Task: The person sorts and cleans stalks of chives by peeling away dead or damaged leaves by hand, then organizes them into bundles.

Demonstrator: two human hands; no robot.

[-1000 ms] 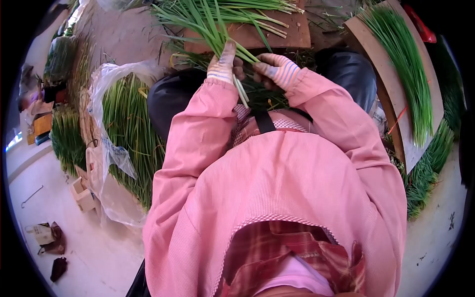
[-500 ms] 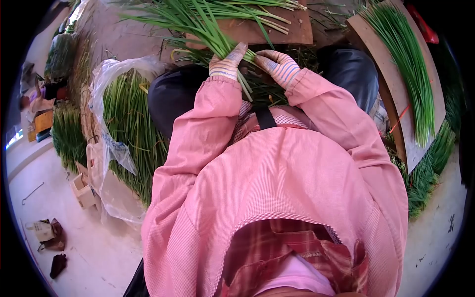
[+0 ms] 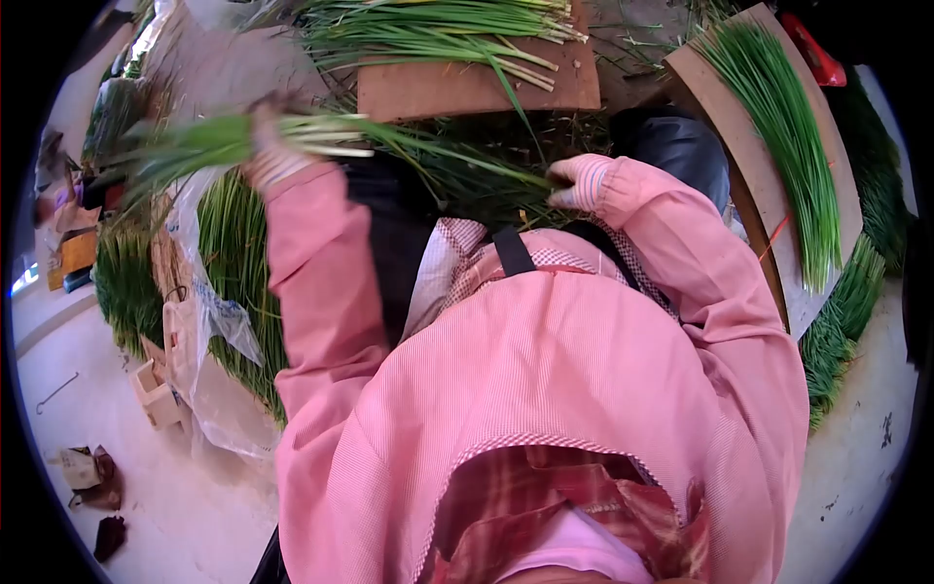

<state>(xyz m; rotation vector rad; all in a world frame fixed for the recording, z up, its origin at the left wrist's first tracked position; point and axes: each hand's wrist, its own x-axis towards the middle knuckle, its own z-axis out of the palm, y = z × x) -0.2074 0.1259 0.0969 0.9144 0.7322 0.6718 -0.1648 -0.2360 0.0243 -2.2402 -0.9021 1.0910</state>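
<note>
My left hand [image 3: 270, 144], in a striped glove, is smeared by motion and grips a bunch of chives [image 3: 199, 141] out to the left. Their pale stalk ends point right, and the green leaves trail left in a blur. My right hand [image 3: 582, 182], gloved the same way, has its fingers closed on the end of a few long chives [image 3: 477, 161] that stretch left over the loose leaves in front of my lap. Beyond the hands, more chives [image 3: 438, 29] lie on a brown board [image 3: 467, 83], white ends to the right.
To the right, a tied chive bundle [image 3: 793, 146] lies on a curved-looking board [image 3: 846, 185]. At left, a clear plastic bag [image 3: 209, 370] stands around upright chives [image 3: 238, 253]. More chive bundles [image 3: 131, 282] and a small wooden box [image 3: 156, 394] stand farther left.
My hands have moved apart. The left has swung left with the bunch, turning it nearly level; the right has shifted slightly right and down, with a few chives at its fingers.
</note>
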